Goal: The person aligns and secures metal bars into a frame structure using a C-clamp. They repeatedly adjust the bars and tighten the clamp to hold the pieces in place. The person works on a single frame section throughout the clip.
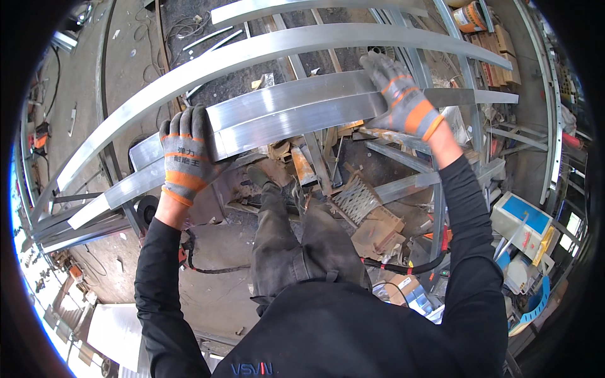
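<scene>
Two shiny curved metal bars lie side by side across the frame before me, the farther bar [290,94] against the nearer bar [283,123]. My left hand [184,154], in a grey and orange work glove, is closed over both toward their left part, its fingers over the far edge and its thumb near the front edge. At the right, my gloved right hand [403,97] rests across the bars with its fingers stretched out and slightly apart. Its palm hides part of the metal. Beyond them arcs a longer curved metal bar [283,47].
One more curved bar [302,7] crosses the far side. Below me lie cardboard scraps [377,230], a perforated metal sheet [356,198] and a dark cable [409,269]. A box with a blue top [523,214] stands at the right, and an orange bucket [469,17] sits far right.
</scene>
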A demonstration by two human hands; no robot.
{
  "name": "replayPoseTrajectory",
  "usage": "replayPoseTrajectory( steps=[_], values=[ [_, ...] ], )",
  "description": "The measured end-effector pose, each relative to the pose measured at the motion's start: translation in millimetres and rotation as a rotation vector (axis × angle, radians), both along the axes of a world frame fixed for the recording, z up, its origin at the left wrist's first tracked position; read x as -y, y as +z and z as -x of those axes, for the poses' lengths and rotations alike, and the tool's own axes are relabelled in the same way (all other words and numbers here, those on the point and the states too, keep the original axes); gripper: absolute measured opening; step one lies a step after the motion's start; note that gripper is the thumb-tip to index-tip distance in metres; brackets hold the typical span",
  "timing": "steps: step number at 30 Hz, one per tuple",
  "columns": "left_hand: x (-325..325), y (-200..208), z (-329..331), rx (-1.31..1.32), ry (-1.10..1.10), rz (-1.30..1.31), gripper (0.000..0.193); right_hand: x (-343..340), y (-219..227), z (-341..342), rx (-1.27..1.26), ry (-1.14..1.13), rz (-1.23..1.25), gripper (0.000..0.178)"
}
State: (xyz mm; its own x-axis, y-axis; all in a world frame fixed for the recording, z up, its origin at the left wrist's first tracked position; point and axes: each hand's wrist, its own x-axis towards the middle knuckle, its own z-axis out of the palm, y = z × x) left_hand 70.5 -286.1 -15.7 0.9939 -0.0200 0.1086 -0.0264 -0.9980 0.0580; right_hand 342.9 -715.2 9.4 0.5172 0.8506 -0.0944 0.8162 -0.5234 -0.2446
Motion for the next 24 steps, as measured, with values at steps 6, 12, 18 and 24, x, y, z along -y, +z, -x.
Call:
replayPoseTrajectory(
  steps=[6,12,18,24],
  values=[
    [1,2,1,-0.034,-0.010,-0.022,0.130,-26,-15,-77,-0.737,-0.132,0.180,0.083],
    [2,1,-1,-0.017,0.006,-0.006,0.132,-21,-41,-77,-0.837,-0.137,0.020,0.076],
    [0,1,1,-0.024,0.027,-0.040,0.127,-28,-31,-69,-0.824,-0.140,-0.019,0.084],
    [-2,3,0,0.028,-0.011,0.039,0.129,-45,-2,-46,-0.139,0.046,0.253,0.123]
  ],
)
